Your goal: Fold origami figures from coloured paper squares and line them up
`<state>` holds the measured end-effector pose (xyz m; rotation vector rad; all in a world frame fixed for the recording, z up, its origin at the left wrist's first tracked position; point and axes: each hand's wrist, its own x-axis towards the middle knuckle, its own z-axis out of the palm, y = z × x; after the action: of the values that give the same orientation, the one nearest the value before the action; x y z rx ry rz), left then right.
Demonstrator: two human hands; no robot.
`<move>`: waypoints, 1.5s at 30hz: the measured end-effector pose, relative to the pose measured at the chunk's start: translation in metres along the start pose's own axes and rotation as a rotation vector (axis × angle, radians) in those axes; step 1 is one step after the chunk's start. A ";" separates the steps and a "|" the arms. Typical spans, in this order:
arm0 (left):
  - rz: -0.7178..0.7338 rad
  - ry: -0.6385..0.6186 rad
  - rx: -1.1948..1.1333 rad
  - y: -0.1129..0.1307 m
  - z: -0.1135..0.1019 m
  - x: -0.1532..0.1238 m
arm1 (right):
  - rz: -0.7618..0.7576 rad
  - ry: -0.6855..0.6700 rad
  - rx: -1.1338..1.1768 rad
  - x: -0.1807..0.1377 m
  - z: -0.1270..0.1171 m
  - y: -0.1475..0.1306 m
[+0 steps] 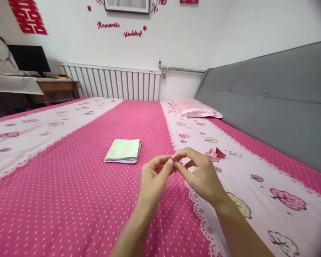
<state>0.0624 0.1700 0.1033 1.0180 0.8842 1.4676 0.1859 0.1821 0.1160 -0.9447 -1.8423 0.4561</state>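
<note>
My left hand (155, 175) and my right hand (197, 172) meet above the bed, fingertips pinched together. Between them is a small piece of folded purple paper (174, 169), mostly hidden by the fingers. Both hands are closed on it. To their left on the pink dotted sheet lies a stack of square paper (123, 149), pale green on top with other colours showing at its edges. Beyond my right hand sit two small folded paper pieces, one pink (212, 154) and one red (220, 153).
A pink satin pillow (194, 108) lies near the grey padded headboard (273, 92). Behind the bed, a white radiator (115, 82) runs along the wall. At the far left a black monitor (29, 59) stands on a wooden desk (57, 85).
</note>
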 end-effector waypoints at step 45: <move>0.228 0.095 -0.124 -0.003 -0.005 0.003 | 0.123 -0.072 0.470 -0.002 -0.005 0.000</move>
<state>0.0591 0.1735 0.0991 0.9882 0.7515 1.7527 0.1904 0.1806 0.1170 -0.7242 -1.6395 0.9614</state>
